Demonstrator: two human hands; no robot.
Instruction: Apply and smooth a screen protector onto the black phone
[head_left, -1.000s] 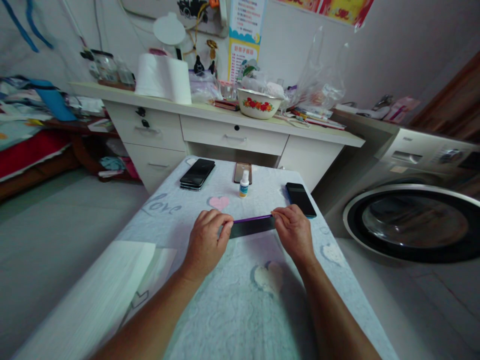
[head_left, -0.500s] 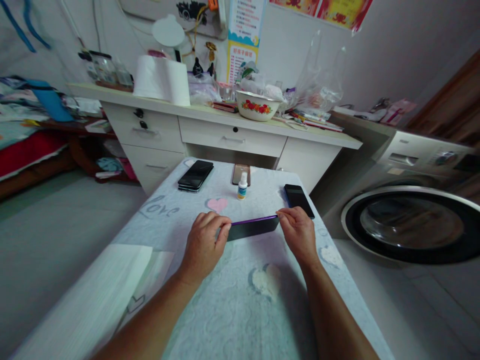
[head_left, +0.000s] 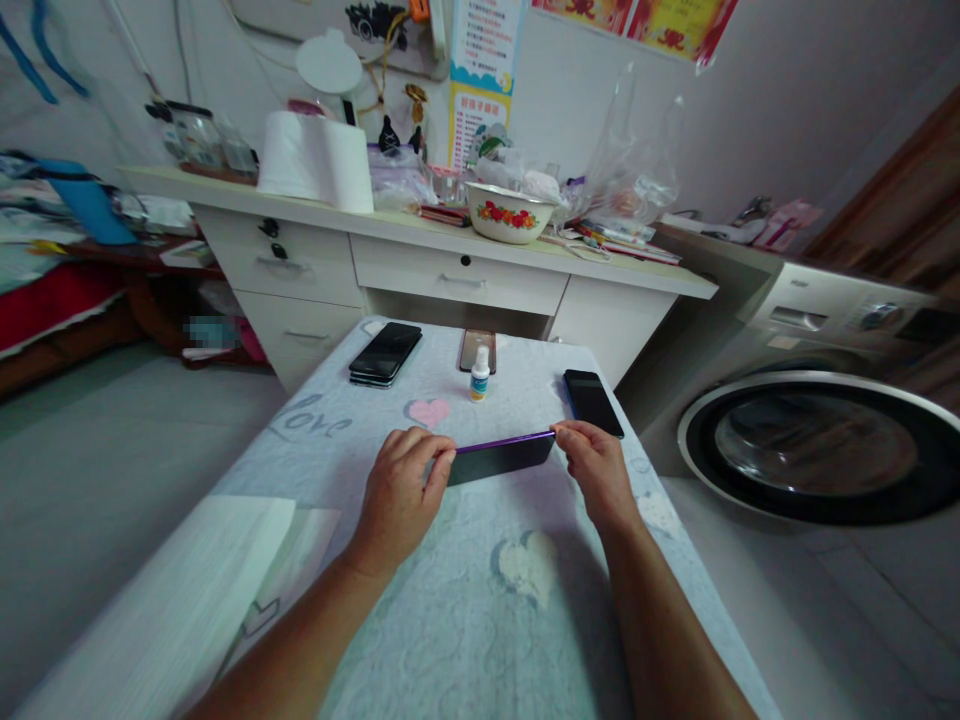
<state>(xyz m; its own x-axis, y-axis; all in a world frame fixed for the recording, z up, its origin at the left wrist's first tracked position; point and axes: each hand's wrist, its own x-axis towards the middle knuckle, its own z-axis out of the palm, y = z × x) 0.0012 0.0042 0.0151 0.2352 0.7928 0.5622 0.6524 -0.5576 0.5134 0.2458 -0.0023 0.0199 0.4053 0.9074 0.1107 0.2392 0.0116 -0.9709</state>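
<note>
A dark phone with a purple edge (head_left: 502, 458) is held tilted up on its long side over the cloth-covered table (head_left: 420, 620). My left hand (head_left: 405, 490) pinches its left end between thumb and fingers. At its right end, my right hand (head_left: 596, 470) grips the corner in the same way. Beyond the phone stands a small white spray bottle (head_left: 480, 376), with a brownish phone case or phone (head_left: 478, 350) lying behind it. Another dark phone (head_left: 592, 403) lies just past my right hand. A stack of phones (head_left: 385, 354) rests at the table's far left.
White paper sheets (head_left: 180, 590) lie along the table's left side. Behind the table, a white cabinet (head_left: 300, 270) bears a paper roll (head_left: 315, 160), a flowered bowl (head_left: 510, 213) and plastic bags (head_left: 637, 180). A washing machine (head_left: 817, 400) stands at the right.
The whole view has shifted slightly, with the scene a little further left. Both hands keep hold of the phone, and its tilt looks nearly the same.
</note>
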